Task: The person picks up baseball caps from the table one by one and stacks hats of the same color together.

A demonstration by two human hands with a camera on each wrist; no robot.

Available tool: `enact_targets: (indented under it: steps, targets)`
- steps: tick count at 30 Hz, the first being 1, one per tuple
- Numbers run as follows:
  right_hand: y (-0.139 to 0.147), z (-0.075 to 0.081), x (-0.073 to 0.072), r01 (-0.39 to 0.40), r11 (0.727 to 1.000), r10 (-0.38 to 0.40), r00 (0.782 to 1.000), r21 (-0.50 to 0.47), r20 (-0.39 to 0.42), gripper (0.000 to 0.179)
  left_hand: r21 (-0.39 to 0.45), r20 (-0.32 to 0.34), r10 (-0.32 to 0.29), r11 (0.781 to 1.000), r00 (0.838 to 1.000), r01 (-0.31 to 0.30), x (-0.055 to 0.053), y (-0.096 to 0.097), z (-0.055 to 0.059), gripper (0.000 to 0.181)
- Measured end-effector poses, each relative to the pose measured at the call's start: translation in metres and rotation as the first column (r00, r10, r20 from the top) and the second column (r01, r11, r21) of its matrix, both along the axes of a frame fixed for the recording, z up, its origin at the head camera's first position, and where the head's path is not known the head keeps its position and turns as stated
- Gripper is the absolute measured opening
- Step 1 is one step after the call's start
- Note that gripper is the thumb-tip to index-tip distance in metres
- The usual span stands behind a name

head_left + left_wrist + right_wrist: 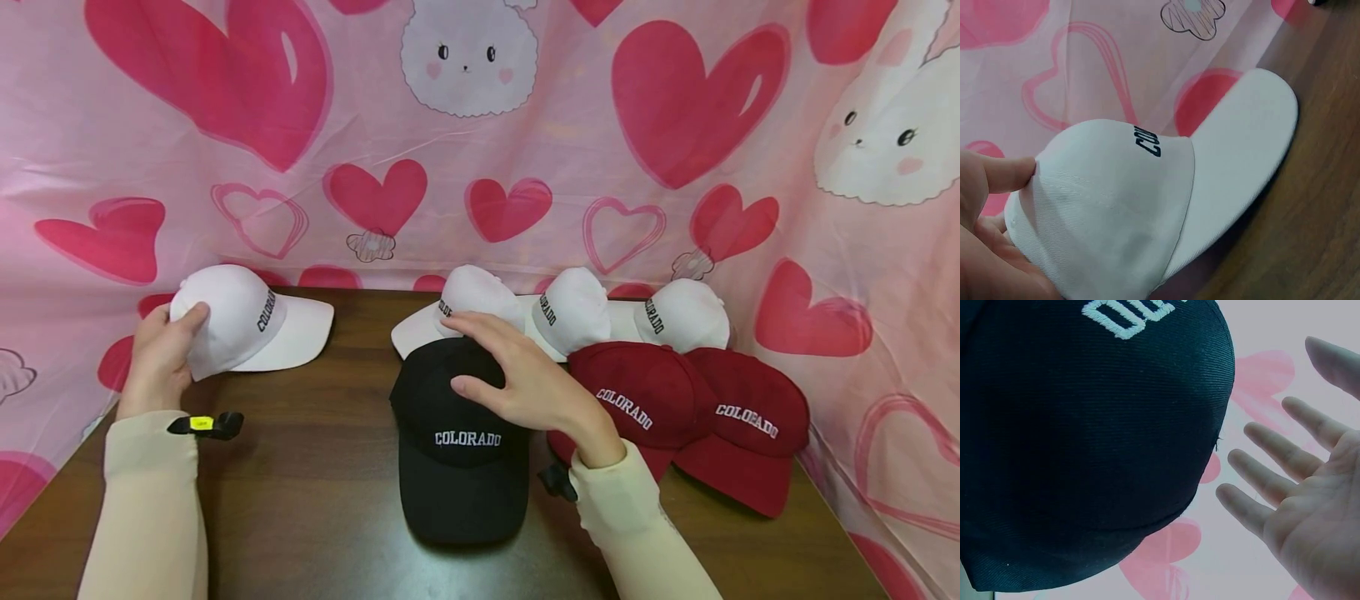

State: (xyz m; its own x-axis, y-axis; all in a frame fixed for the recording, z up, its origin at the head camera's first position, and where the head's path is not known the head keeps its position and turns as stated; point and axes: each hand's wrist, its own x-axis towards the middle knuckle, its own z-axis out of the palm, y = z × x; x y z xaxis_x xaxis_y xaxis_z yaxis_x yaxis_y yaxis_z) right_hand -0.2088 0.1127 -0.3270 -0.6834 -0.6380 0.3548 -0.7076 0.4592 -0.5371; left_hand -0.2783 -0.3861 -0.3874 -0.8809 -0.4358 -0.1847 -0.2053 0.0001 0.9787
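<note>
At the far left of the table, my left hand (160,354) grips the back of a white baseball cap (232,321) between thumb and fingers. The left wrist view shows the thumb on the crown of this cap (1104,206) and its brim pointing away from the hand. Over a black baseball cap (463,475) hovers my right hand (528,379), fingers spread and holding nothing. The right wrist view shows that hand (1316,500) apart from the black cap (1097,437). The black cap's brim points towards me, with white COLORADO lettering above it.
Three more white caps, one of them the middle cap (573,308), stand in a row along the back. Two dark red caps, the nearer-left one (637,379) overlapping the right one (750,408), lie at the right. A pink heart-patterned cloth (562,125) hangs behind the brown table (315,483).
</note>
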Motion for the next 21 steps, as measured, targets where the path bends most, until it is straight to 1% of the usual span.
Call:
enact_targets:
  steps: [2, 4, 5, 7, 9, 11, 12, 14, 17, 18, 19, 21]
  targets:
    - [0.0, 0.0, 0.0, 0.001, 1.0, -0.001, 1.0, 0.0, -0.001, 0.07, 0.014, -0.021, 0.005, 1.0, 1.0, -0.004, 0.001, 0.002, 0.004, 0.073]
    - [0.001, 0.0, 0.0, 0.002, 1.0, -0.002, 1.0, -0.001, -0.001, 0.07, 0.005, -0.041, 0.013, 1.0, 0.999, -0.012, 0.002, 0.005, 0.008, 0.063]
    - [0.001, 0.0, 0.0, 0.002, 1.0, -0.002, 1.0, -0.003, 0.0, 0.07, -0.012, -0.046, 0.011, 1.0, 0.999, -0.012, 0.002, 0.007, 0.01, 0.061]
    - [0.002, 0.0, 0.0, 0.003, 1.0, -0.003, 1.0, -0.006, 0.003, 0.07, -0.054, -0.039, 0.005, 0.998, 0.999, -0.007, 0.004, 0.01, 0.016, 0.065]
    - [0.002, 0.0, 0.0, 0.004, 1.0, -0.004, 1.0, -0.01, 0.006, 0.071, -0.093, -0.031, -0.005, 0.996, 1.0, 0.002, 0.006, 0.012, 0.021, 0.075]
    - [0.002, 0.001, -0.001, 0.006, 1.0, -0.006, 1.0, -0.014, 0.008, 0.071, -0.103, -0.027, -0.018, 0.995, 0.999, 0.016, 0.009, 0.015, 0.027, 0.082]
    - [0.002, 0.001, -0.001, 0.007, 1.0, -0.007, 1.0, -0.015, 0.009, 0.071, -0.093, -0.036, -0.02, 0.996, 0.999, 0.016, 0.01, 0.016, 0.03, 0.084]
    - [0.003, 0.001, -0.001, 0.011, 1.0, -0.011, 1.0, -0.017, 0.009, 0.071, -0.063, -0.078, -0.027, 0.998, 0.997, 0.022, 0.014, 0.02, 0.037, 0.078]
    - [0.003, 0.001, -0.001, 0.023, 0.999, -0.023, 1.0, -0.022, 0.009, 0.071, -0.037, -0.148, -0.044, 0.999, 0.988, 0.039, 0.017, 0.027, 0.047, 0.062]
    - [0.003, 0.001, -0.001, 0.027, 0.999, -0.027, 1.0, -0.024, 0.008, 0.07, -0.051, -0.164, -0.055, 0.998, 0.985, 0.047, 0.019, 0.03, 0.051, 0.059]
    - [0.004, 0.001, -0.001, 0.03, 0.999, -0.03, 1.0, -0.028, 0.005, 0.07, -0.055, -0.186, -0.067, 0.997, 0.98, 0.058, 0.02, 0.033, 0.054, 0.053]
    - [0.004, 0.001, -0.001, 0.035, 0.999, -0.035, 0.999, -0.035, -0.001, 0.069, -0.057, -0.235, -0.097, 0.995, 0.967, 0.086, 0.022, 0.037, 0.058, 0.047]
